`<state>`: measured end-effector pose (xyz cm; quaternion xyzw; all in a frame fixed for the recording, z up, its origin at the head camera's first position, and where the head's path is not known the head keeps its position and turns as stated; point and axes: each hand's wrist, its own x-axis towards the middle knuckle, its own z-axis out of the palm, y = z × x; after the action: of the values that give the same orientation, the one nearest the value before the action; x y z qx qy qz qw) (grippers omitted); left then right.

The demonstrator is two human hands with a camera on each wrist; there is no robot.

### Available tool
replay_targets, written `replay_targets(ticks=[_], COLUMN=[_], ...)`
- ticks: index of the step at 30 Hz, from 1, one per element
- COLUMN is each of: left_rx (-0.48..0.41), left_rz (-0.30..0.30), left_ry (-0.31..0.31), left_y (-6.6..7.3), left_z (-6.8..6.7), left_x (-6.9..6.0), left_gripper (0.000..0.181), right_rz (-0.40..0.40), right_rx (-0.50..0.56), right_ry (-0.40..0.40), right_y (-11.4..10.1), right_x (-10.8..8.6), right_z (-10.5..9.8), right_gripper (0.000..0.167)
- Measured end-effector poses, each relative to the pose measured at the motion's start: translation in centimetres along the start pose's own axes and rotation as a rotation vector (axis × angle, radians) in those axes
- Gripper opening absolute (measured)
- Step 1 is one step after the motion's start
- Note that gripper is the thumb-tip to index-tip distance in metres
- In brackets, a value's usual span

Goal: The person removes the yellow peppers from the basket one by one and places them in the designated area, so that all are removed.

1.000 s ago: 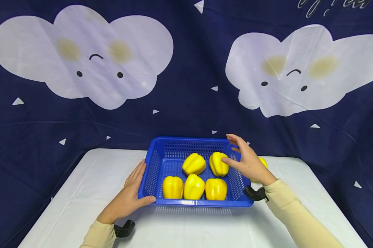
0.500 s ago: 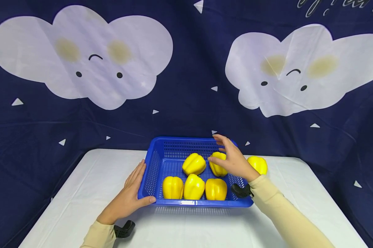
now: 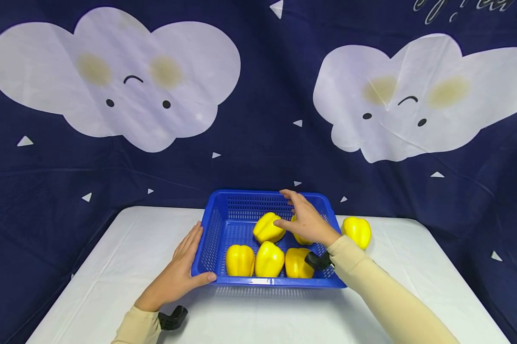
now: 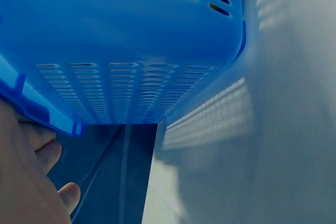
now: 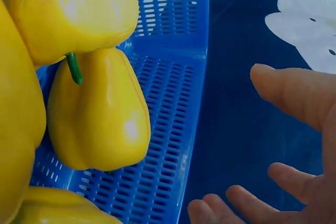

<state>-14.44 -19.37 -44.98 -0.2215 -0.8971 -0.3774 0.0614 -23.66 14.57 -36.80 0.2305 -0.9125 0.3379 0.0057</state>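
Several yellow bell peppers lie in a blue plastic basket (image 3: pixel 215 220): a front row with a left pepper (image 3: pixel 240 261), and a back pair with a left pepper (image 3: pixel 266 228). My left hand (image 3: pixel 178 272) rests against the basket's left side, fingers straight, thumb on the front rim near the corner. My right hand (image 3: pixel 310 220) hovers over the basket with fingers spread and nothing held, partly covering the back right pepper (image 3: pixel 302 239). In the right wrist view that hand's thumb and fingers stand apart, away from the peppers; a bell pepper (image 5: pixel 102 114) lies against the perforated wall.
One more yellow bell pepper (image 3: pixel 356 232) lies on the white-covered table (image 3: pixel 395 253), just right of the basket. Behind the table hangs a dark blue cloth (image 3: pixel 267 157) printed with clouds. Black wrist devices (image 3: pixel 172 318) are worn on both wrists.
My right hand has moved left from the basket's right rim to above the back peppers, uncovering the pepper outside on the right. My left hand stays in place.
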Motion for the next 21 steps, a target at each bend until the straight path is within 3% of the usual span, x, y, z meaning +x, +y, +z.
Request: replay_targets(ticks=[12, 21], left_rx=[-0.003, -0.001], left_rz=[-0.002, 0.002], left_ry=[-0.001, -0.001], left_y=[0.0, -0.1], left_z=[0.0, 0.0], left_x=[0.0, 0.1], left_gripper=[0.111, 0.110], right_rz=[0.136, 0.207], right_rx=[-0.089, -0.149], right_ry=[-0.120, -0.149], right_y=[-0.7, -0.8], right_x=[1.1, 1.7], right_z=[1.6, 2.8], right_gripper=[0.087, 0.095])
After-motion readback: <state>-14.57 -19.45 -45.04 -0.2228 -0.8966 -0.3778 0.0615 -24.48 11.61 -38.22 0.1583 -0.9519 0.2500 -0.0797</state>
